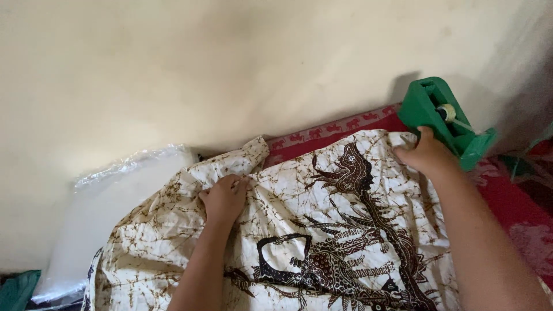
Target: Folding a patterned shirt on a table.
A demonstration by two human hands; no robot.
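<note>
A cream batik shirt (322, 230) with brown marbling and a dark figure pattern lies spread over a red patterned cloth (340, 129). My left hand (226, 197) rests on the shirt near its upper left part, fingers curled and pinching the fabric. My right hand (425, 153) grips the shirt's upper right edge, just below a green plastic box (443, 118) that leans against the wall.
A cream wall (230, 63) rises right behind the surface. A clear plastic bag (109, 201) lies to the left of the shirt. Teal fabric (17, 288) shows at the bottom left corner. Red floral cloth (518, 201) extends to the right.
</note>
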